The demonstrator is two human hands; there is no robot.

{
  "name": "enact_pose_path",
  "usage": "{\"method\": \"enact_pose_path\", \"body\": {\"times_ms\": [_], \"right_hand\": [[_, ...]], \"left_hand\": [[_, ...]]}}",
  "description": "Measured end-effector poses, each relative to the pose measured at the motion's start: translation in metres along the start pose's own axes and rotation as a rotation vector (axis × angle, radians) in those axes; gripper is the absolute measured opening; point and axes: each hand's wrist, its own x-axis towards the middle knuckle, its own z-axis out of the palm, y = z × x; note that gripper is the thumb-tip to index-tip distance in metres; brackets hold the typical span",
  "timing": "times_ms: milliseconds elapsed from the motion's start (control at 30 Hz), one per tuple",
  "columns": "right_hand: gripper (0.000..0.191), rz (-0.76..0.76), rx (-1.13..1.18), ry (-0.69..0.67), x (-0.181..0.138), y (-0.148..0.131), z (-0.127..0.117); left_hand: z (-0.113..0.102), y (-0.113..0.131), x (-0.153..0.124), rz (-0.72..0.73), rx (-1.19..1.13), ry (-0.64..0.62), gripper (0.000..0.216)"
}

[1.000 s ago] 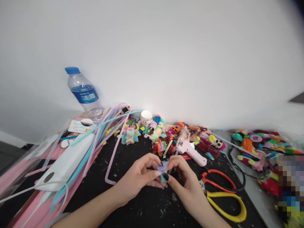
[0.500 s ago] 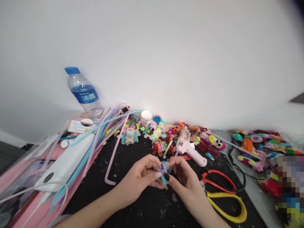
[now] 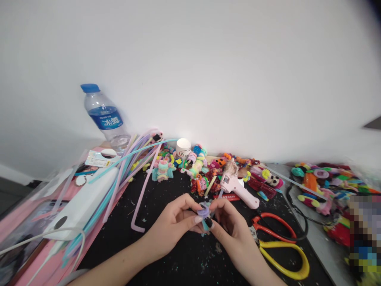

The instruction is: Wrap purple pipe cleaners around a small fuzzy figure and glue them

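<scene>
Purple-and-blue fuzzy craft piece (image 3: 203, 211) is pinched by the left hand (image 3: 174, 223) and the right hand (image 3: 231, 227) above the black counter (image 3: 178, 266), near centre; a pale-pink plastic glue gun (image 3: 236, 188) is placed beyond, red-and-yellow-handled scissors (image 3: 279, 244) farther right.

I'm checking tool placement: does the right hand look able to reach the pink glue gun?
Probably yes: the pink glue gun lies beyond the right hand, handle uncovered, though that hand holds a fuzzy piece.

A plain white wall (image 3: 214, 71) rises behind the black tabletop (image 3: 175, 268)
</scene>
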Motion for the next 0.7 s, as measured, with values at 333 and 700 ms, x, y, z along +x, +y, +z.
{"method": "enact_pose_path", "body": {"times_ms": [333,700], "right_hand": [[0.010,-0.011,-0.038,0.009,0.0004,-0.0032,0.0005],[0.020,-0.004,-0.114,-0.061,0.0027,-0.0040,0.0003]], "left_hand": [[-0.0020,-0.0017,0.0001,0.015,-0.014,-0.014,0.012],[-0.0019,-0.0014,0.0003,-0.015,-0.028,0.007,0.014]]}}
